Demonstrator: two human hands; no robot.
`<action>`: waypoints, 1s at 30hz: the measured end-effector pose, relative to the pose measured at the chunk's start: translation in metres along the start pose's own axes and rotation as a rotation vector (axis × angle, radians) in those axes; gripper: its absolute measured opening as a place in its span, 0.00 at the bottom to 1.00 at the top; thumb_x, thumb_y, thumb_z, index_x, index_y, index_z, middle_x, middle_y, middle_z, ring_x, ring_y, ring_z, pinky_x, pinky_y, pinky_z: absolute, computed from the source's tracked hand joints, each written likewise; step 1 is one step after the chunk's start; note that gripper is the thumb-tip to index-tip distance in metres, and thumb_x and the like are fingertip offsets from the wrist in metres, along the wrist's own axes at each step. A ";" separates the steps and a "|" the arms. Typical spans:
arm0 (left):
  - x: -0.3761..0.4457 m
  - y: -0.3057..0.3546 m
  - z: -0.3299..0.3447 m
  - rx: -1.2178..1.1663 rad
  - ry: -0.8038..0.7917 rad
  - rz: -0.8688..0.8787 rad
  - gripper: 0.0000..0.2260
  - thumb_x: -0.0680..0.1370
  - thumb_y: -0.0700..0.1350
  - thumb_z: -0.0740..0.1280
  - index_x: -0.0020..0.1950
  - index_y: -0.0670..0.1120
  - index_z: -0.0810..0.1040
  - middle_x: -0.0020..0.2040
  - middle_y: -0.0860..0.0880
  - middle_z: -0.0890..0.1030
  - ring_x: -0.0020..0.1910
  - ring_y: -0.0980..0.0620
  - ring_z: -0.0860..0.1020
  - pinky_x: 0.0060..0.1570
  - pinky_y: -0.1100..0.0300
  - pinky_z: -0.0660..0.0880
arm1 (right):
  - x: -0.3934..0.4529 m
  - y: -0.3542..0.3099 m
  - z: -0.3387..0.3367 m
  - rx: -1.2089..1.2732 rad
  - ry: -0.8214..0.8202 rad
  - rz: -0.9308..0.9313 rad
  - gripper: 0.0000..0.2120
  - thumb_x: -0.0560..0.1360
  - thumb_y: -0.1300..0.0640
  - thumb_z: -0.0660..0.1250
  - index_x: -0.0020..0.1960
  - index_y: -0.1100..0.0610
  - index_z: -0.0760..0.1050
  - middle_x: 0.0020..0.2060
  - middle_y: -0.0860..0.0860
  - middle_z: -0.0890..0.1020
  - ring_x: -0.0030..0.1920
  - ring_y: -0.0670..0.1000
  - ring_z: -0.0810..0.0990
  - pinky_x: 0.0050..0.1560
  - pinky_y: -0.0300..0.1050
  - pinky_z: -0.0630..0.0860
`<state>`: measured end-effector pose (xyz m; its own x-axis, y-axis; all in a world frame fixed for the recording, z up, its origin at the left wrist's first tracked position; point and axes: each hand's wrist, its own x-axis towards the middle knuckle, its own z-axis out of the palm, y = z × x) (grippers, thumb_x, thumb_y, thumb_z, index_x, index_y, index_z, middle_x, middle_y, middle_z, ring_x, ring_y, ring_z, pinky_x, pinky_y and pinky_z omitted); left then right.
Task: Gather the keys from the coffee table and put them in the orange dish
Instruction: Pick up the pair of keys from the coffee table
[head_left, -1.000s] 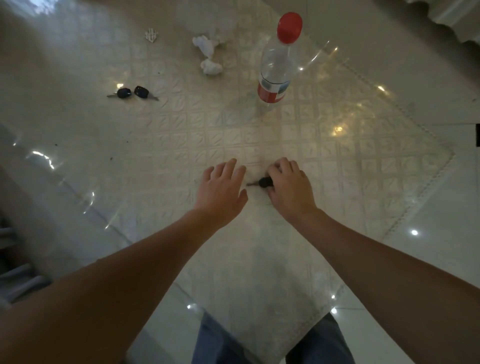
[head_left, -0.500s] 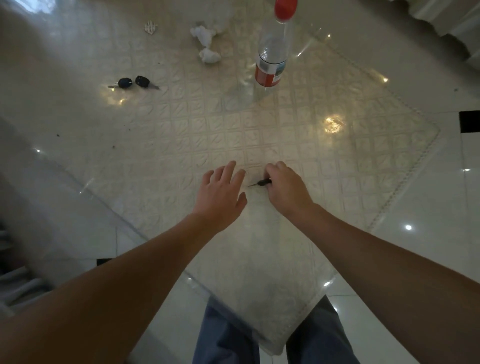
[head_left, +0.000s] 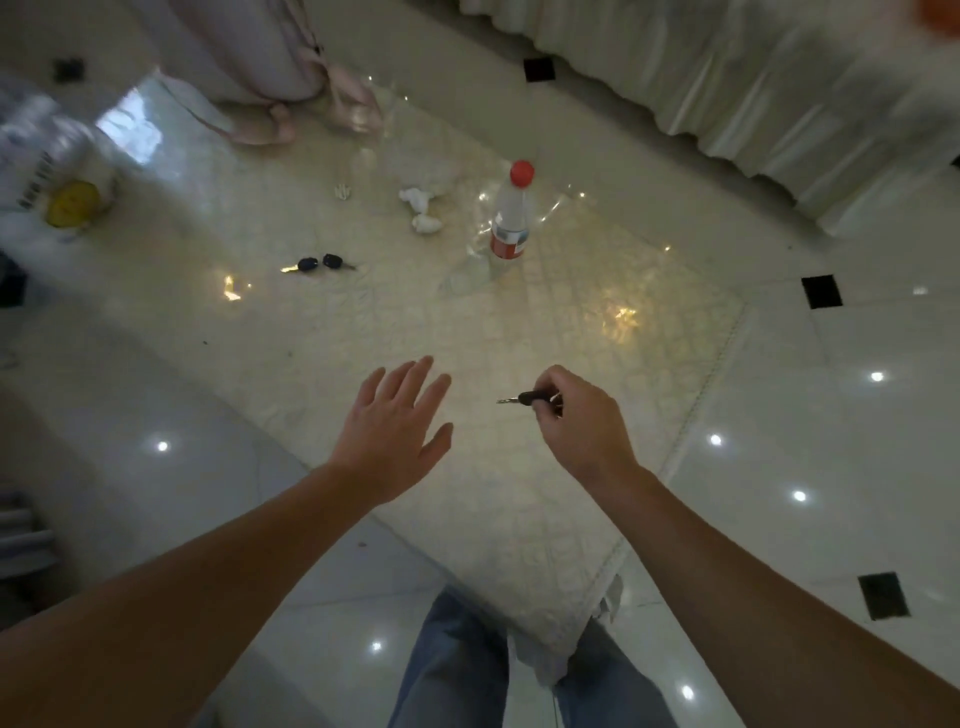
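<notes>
- Key (head_left: 529, 398) pinched by right hand (head_left: 582, 421); head partly hidden by fingers.
- Left hand (head_left: 397, 434) spread, nothing held.
- Orange blur cut off at 1 o'clock, unidentifiable.

The right hand (head_left: 579, 421) is up off the glass-topped coffee table (head_left: 597, 322) now, where a second ago it pressed down on the surface; the black-headed key with the silver blade (head_left: 524, 399) comes up with it, pinched at its dark head, blade sticking out to the left; the left hand (head_left: 395, 431) lifts clear too, fingers spread wider than before, and the gap between the two hands grows; the view swings up and back, so a white skirted sofa (head_left: 727, 78) and a blurred orange shape (head_left: 943, 21) at the top right corner come into sight.
</notes>
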<state>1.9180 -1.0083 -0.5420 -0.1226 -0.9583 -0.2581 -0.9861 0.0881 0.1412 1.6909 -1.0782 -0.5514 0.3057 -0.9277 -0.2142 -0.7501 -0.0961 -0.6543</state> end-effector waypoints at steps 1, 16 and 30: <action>-0.009 0.005 -0.012 -0.013 0.023 -0.022 0.26 0.80 0.58 0.54 0.75 0.46 0.63 0.76 0.41 0.63 0.74 0.41 0.62 0.73 0.42 0.59 | -0.007 -0.009 -0.010 0.008 0.015 0.012 0.05 0.75 0.57 0.67 0.44 0.48 0.73 0.38 0.43 0.81 0.37 0.45 0.78 0.37 0.44 0.77; -0.131 0.129 -0.191 -0.051 0.401 -0.250 0.25 0.80 0.58 0.54 0.74 0.48 0.62 0.76 0.43 0.64 0.73 0.43 0.64 0.72 0.42 0.60 | -0.132 -0.139 -0.183 -0.001 0.155 -0.258 0.04 0.73 0.56 0.68 0.42 0.48 0.75 0.33 0.42 0.79 0.33 0.43 0.75 0.31 0.37 0.67; -0.228 0.117 -0.271 0.105 0.527 -0.228 0.25 0.79 0.60 0.53 0.73 0.48 0.65 0.74 0.43 0.67 0.71 0.44 0.67 0.72 0.44 0.60 | -0.199 -0.232 -0.219 -0.032 0.166 -0.484 0.08 0.72 0.58 0.68 0.40 0.47 0.72 0.32 0.42 0.78 0.32 0.41 0.74 0.32 0.35 0.66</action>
<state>1.8607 -0.8529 -0.2072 0.1404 -0.9598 0.2430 -0.9901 -0.1359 0.0355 1.6758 -0.9507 -0.1982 0.5267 -0.8190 0.2277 -0.5639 -0.5371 -0.6273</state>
